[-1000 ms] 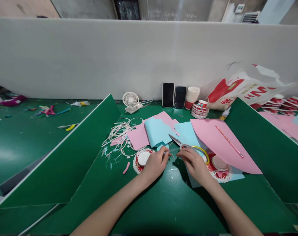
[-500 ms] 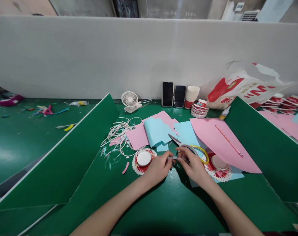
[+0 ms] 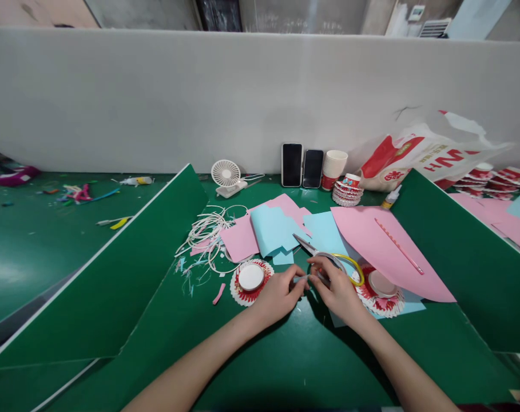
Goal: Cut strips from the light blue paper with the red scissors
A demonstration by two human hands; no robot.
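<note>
My left hand is closed, thumb and fingertips pinching a small pale blue paper strip. My right hand meets it with bent fingers, pinching the strip's other end. Just behind the right fingers lies a pair of scissors with grey and yellow handles, blades pointing away to the left; whether the hand touches them I cannot tell. Beside my left hand sits a cut paper cup, base up, its red and white fringe fanned out. Another fringed cup rests right of my right hand.
Blue paper and pink paper spread behind the hands, a pink pencil on top. Tangled white cord lies left. A small fan, two phones, cups and a plastic bag stand behind. Green panels flank both sides.
The fingertips have shifted slightly around the paper strip, which shows at a somewhat different angle. Everything else stays in place.
</note>
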